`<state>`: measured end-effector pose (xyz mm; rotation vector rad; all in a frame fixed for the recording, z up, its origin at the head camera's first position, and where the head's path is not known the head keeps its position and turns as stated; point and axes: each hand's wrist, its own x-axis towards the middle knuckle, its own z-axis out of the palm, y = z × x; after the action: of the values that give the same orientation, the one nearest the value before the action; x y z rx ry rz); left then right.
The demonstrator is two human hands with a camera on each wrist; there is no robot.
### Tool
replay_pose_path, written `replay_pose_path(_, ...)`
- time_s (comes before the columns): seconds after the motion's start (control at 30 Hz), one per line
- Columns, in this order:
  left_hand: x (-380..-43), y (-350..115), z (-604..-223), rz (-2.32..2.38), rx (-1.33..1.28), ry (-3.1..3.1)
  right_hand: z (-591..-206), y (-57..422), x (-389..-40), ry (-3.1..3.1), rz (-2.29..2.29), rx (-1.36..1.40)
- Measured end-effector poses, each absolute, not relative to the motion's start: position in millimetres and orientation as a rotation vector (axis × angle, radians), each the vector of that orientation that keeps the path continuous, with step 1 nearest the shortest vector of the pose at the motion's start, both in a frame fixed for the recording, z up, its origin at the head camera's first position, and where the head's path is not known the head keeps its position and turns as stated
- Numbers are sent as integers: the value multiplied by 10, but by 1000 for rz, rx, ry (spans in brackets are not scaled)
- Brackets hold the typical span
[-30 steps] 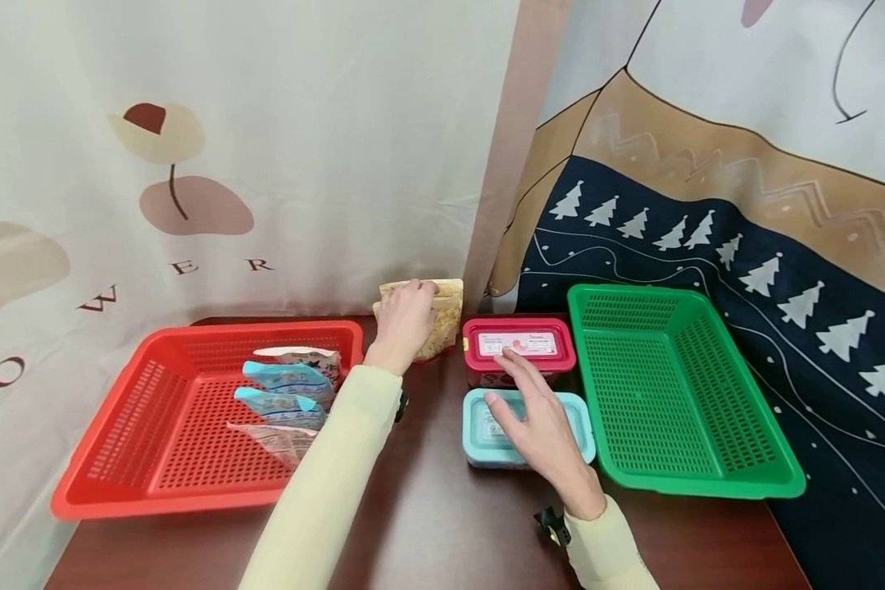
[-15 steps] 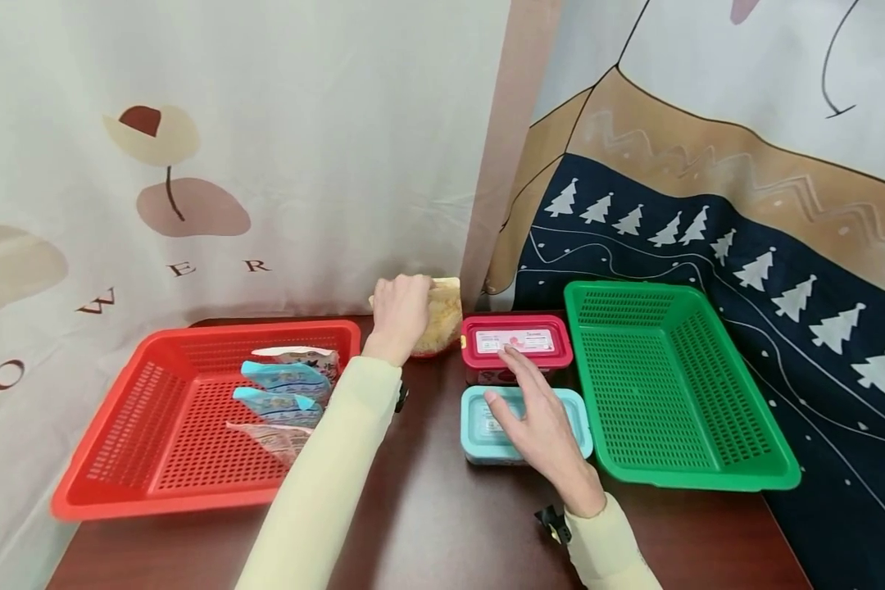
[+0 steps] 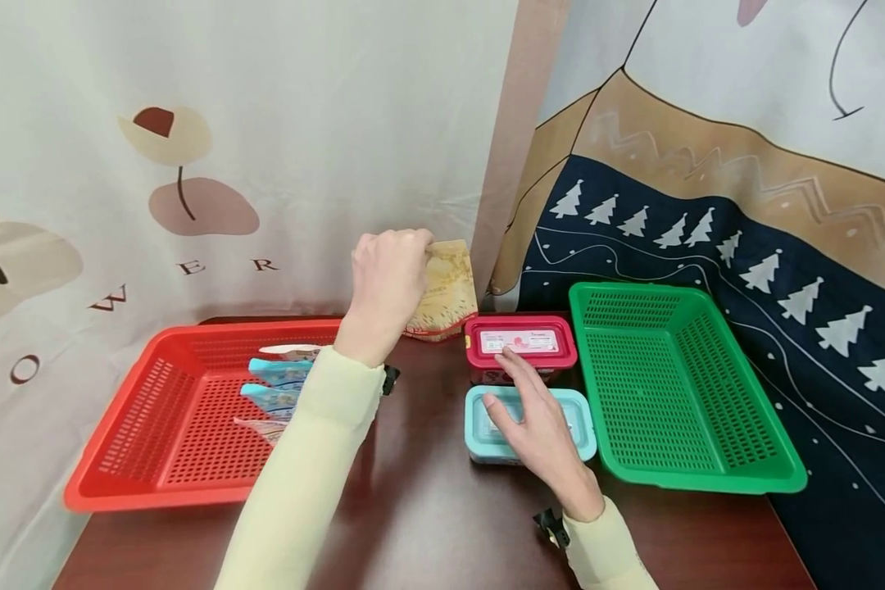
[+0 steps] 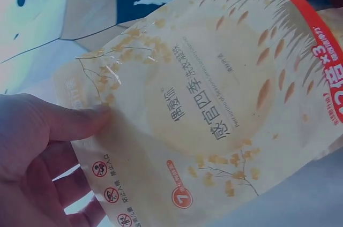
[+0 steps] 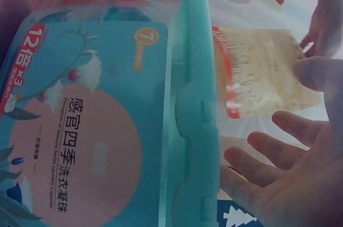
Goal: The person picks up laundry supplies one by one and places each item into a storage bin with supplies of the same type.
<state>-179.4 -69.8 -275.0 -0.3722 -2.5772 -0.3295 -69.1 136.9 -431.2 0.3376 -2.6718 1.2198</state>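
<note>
Pouch (image 3: 450,283) pinched at its upper end by the left hand (image 3: 388,283).
It hangs before the curtain (image 3: 317,147), between the red basket (image 3: 155,498) and the pink tub (image 3: 546,360). The right hand (image 3: 544,434) is over the blue tub (image 3: 478,434), its fingers loosely extended; whether they touch is unclear. The green basket (image 3: 649,393) stands right of both tubs.

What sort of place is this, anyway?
Probably an indoor tabletop corner used as a small workspace: printed cloth hangs behind a dark table, on which stands a turquoise box marked Laundry Capsules.
</note>
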Motion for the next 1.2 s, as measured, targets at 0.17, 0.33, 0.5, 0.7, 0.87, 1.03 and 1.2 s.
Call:
replay_pose_path(0.17,-1719,-769,-2645,-347,-371,-2545,-4306,1308,-675,-2678,1244,355)
replay_pose_path(0.33,-1690,-818,-2594,-373,-374,-2545,-4334,1209,-653,-2665,1264,431)
replay_pose_path(0.5,-1651,-884,-2578,-392,-357,-2566,-4382,1068,-629,-2632,1244,545)
replay_pose_path(0.7,-1594,-1038,-2567,-460,-370,-2554,-4429,831,-590,-2600,1186,697)
replay_pose_path(0.87,-1560,-1213,-2568,-471,-365,-2557,-4474,624,-566,-2616,1099,797)
replay_pose_path(1.03,-1503,-1377,-2551,-480,-370,-2536,-4526,411,-575,-2622,1014,937)
replay_pose_path(1.2,-1462,-1517,-2530,-489,-373,-2519,-4609,182,-621,-2667,867,1137)
